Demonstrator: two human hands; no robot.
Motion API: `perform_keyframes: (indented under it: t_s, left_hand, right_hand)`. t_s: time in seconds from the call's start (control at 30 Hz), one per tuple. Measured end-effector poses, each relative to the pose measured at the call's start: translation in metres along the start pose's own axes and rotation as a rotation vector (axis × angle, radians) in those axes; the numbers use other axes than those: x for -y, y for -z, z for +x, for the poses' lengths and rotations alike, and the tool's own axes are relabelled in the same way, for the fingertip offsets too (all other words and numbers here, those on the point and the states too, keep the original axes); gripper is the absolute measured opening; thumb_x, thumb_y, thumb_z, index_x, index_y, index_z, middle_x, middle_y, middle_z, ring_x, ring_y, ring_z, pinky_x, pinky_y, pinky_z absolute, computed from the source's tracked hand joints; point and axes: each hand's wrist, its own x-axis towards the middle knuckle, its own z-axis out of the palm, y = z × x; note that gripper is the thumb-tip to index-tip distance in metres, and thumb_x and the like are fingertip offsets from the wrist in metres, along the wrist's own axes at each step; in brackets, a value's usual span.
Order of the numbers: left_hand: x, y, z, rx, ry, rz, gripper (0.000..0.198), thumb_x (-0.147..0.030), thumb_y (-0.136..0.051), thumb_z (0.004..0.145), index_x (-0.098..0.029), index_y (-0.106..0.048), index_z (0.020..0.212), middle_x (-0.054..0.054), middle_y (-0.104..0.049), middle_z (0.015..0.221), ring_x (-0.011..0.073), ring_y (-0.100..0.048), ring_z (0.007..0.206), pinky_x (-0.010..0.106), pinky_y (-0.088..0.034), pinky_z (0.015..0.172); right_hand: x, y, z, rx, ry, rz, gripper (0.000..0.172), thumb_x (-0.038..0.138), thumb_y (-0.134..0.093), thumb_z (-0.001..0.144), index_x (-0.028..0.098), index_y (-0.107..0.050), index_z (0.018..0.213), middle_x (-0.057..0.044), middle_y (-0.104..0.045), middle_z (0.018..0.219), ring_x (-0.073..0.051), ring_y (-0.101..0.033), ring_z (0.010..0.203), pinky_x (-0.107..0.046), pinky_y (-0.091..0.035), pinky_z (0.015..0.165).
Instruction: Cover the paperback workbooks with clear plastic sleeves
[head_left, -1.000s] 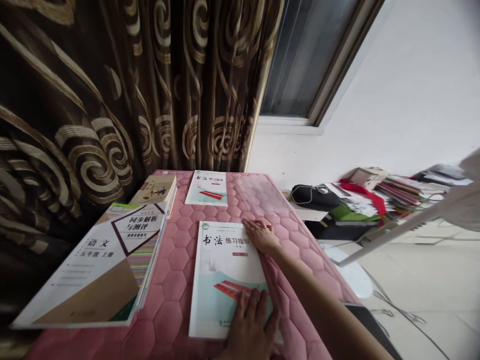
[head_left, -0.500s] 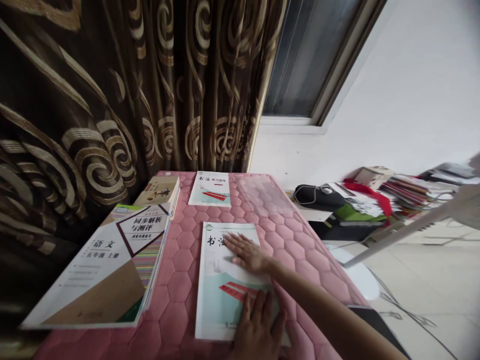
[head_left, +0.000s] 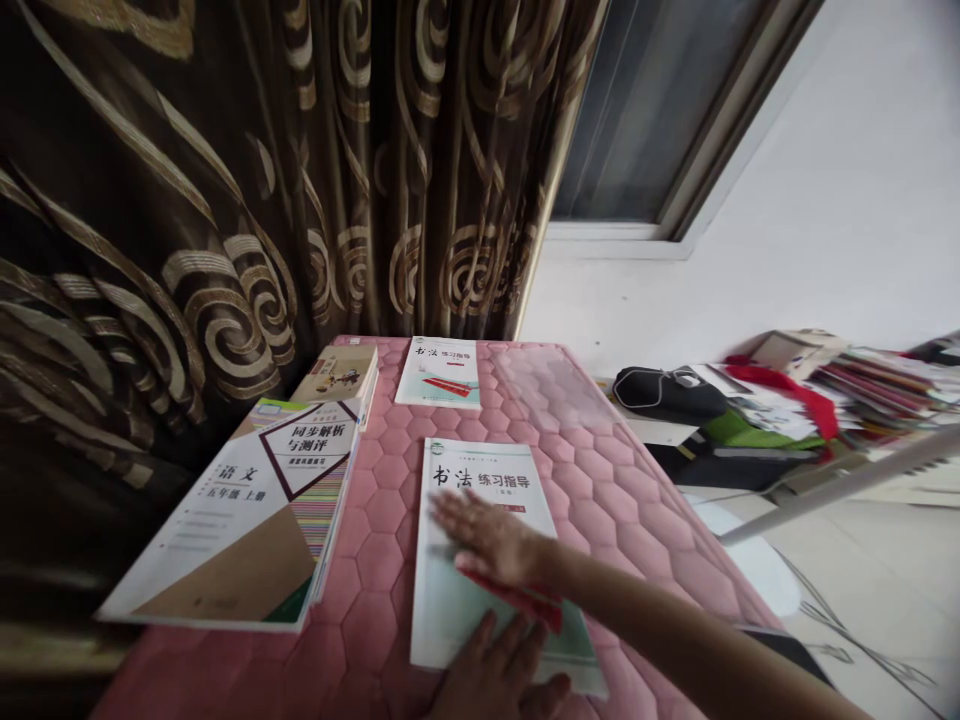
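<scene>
A calligraphy workbook (head_left: 487, 465) with a white and pale green cover lies closed on the pink quilted cloth. My right hand (head_left: 487, 535) reaches in from the right and rests flat on the middle of its cover, fingers stretched out and slightly blurred. At the bottom of the view, my left hand (head_left: 499, 670) lies over the cover's lower edge with its fingers spread. Part of the red design on the cover is hidden under my right hand and forearm.
A similar workbook (head_left: 440, 372) lies farther back, beside a translucent plastic sheet (head_left: 555, 385). A stack of Chinese language books (head_left: 240, 520) is at left, with a tan book (head_left: 337, 375) behind it. A patterned curtain (head_left: 420, 180) borders the table (head_left: 375, 560). Piled papers (head_left: 870, 385) are at right.
My right hand has slid from the workbook's title down toward the middle of the cover, uncovering the title. My left hand stays near the lower edge. The view has shifted slightly.
</scene>
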Motion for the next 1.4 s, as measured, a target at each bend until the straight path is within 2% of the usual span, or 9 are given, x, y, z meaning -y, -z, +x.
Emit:
perform_keyframes:
  t_s: [0.1, 0.2, 0.4, 0.57, 0.7, 0.9, 1.17, 1.3, 1.4]
  left_hand:
    - [-0.001, -0.004, -0.001, 0.04, 0.002, -0.018, 0.043, -0.038, -0.048, 0.097, -0.032, -0.046, 0.14, 0.007, -0.059, 0.139, 0.023, -0.061, 0.118, 0.038, -0.043, 0.103]
    - [0.0, -0.006, 0.004, -0.113, -0.013, 0.048, 0.041, -0.04, -0.051, 0.095, -0.031, -0.05, 0.134, 0.007, -0.06, 0.137, 0.0232, -0.059, 0.12, 0.042, -0.039, 0.108]
    - [0.006, 0.004, 0.015, -0.316, -0.015, 0.126, 0.031, -0.039, -0.058, 0.092, -0.029, -0.059, 0.121, 0.005, -0.064, 0.132, 0.021, -0.057, 0.121, 0.044, -0.026, 0.117]
    - [0.007, 0.013, 0.019, -0.313, 0.017, 0.095, 0.032, -0.039, -0.056, 0.092, -0.031, -0.06, 0.123, 0.004, -0.066, 0.127, 0.0215, -0.055, 0.122, 0.043, -0.025, 0.115]
    - [0.005, 0.01, 0.01, -0.117, -0.023, 0.062, 0.043, -0.043, -0.048, 0.096, -0.031, -0.051, 0.136, 0.005, -0.063, 0.133, 0.0237, -0.055, 0.12, 0.04, -0.034, 0.107]
    - [0.001, -0.004, -0.004, 0.046, -0.004, -0.04, 0.033, -0.041, -0.048, 0.096, -0.031, -0.061, 0.124, -0.001, -0.074, 0.102, 0.018, -0.065, 0.088, 0.033, -0.042, 0.096]
    - [0.019, 0.037, 0.009, 0.146, -0.042, -0.065, 0.053, -0.045, -0.041, 0.096, -0.029, -0.039, 0.147, 0.004, -0.058, 0.141, 0.0208, -0.051, 0.128, 0.036, -0.032, 0.11]
    - [0.04, 0.061, -0.017, 0.229, 0.004, -0.036, 0.079, -0.055, -0.04, 0.093, -0.012, -0.02, 0.155, 0.011, -0.038, 0.156, 0.023, -0.036, 0.141, 0.034, -0.028, 0.114]
    - [0.056, 0.075, -0.045, 0.126, 0.053, 0.141, 0.077, -0.055, -0.042, 0.092, -0.011, -0.029, 0.153, 0.012, -0.044, 0.152, 0.0223, -0.036, 0.141, 0.032, -0.027, 0.114]
  right_hand:
    - [0.04, -0.009, 0.009, 0.05, 0.239, 0.13, 0.07, 0.048, -0.039, 0.099, 0.027, -0.006, 0.157, -0.007, -0.013, 0.163, -0.018, -0.009, 0.15, -0.043, -0.004, 0.122]
    - [0.032, -0.008, 0.028, 0.074, 0.253, 0.143, 0.072, 0.049, -0.039, 0.1, 0.025, -0.004, 0.158, -0.008, -0.009, 0.163, -0.016, -0.008, 0.15, -0.039, -0.005, 0.122]
    - [-0.058, 0.004, 0.076, -0.073, -0.063, -0.078, 0.067, 0.044, -0.04, 0.1, 0.015, -0.02, 0.156, -0.015, -0.02, 0.16, -0.022, -0.017, 0.149, -0.046, -0.016, 0.122]
    - [-0.056, -0.002, 0.092, -0.204, -0.283, -0.15, 0.063, 0.042, -0.041, 0.099, 0.008, -0.034, 0.151, -0.018, -0.029, 0.157, -0.027, -0.025, 0.147, -0.048, -0.022, 0.121]
    - [-0.002, -0.021, 0.064, -0.234, -0.369, -0.044, 0.065, 0.044, -0.038, 0.1, 0.01, -0.027, 0.154, -0.016, -0.023, 0.159, -0.029, -0.019, 0.148, -0.052, -0.022, 0.121]
    - [0.062, -0.049, -0.04, -0.346, -0.276, 0.069, 0.063, 0.036, -0.034, 0.102, 0.023, -0.006, 0.158, -0.007, -0.014, 0.163, -0.022, -0.016, 0.15, -0.043, -0.029, 0.12]
    - [0.047, -0.047, -0.112, -0.321, -0.368, -0.163, 0.064, 0.037, -0.038, 0.102, 0.027, -0.007, 0.156, -0.007, -0.019, 0.161, -0.023, -0.02, 0.148, -0.049, -0.024, 0.12]
    - [0.048, -0.047, -0.111, -0.324, -0.395, -0.171, 0.063, 0.036, -0.039, 0.101, 0.029, -0.008, 0.156, -0.004, -0.019, 0.161, -0.022, -0.022, 0.148, -0.047, -0.021, 0.122]
    - [0.048, -0.052, -0.109, -0.34, -0.435, -0.164, 0.062, 0.034, -0.039, 0.101, 0.03, -0.009, 0.156, -0.003, -0.021, 0.161, -0.022, -0.022, 0.148, -0.048, -0.021, 0.122]
